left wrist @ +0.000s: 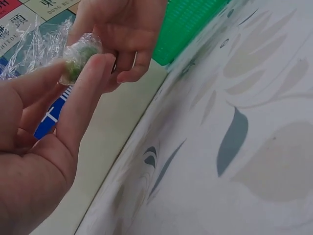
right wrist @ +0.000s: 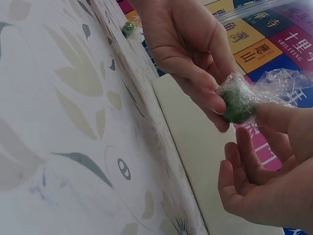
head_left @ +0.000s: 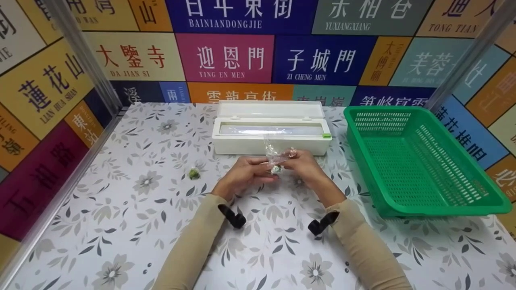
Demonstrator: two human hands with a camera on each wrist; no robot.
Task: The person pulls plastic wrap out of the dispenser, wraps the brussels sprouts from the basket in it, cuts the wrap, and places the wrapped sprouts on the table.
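A small green lump wrapped in cling film (head_left: 276, 169) is held between both hands in front of the white box. My left hand (head_left: 248, 175) pinches the lump between thumb and fingers, as the left wrist view shows. The right hand (head_left: 304, 164) pinches the bunched film beside it, and loose clear film (right wrist: 281, 83) sticks out past the lump in the right wrist view. What exactly the green lump is, the film hides. Left of the hands, a second small green lump (head_left: 194, 173) lies on the table, with film around it.
A white cling film dispenser (head_left: 270, 146) stands behind the hands, its lid raised, with a green slider (head_left: 326, 135) at the right end. To the right sits a green plastic basket (head_left: 381, 189). The table has a floral cloth (head_left: 193, 135); sign-patterned walls (head_left: 225, 56) rise behind and beside it.
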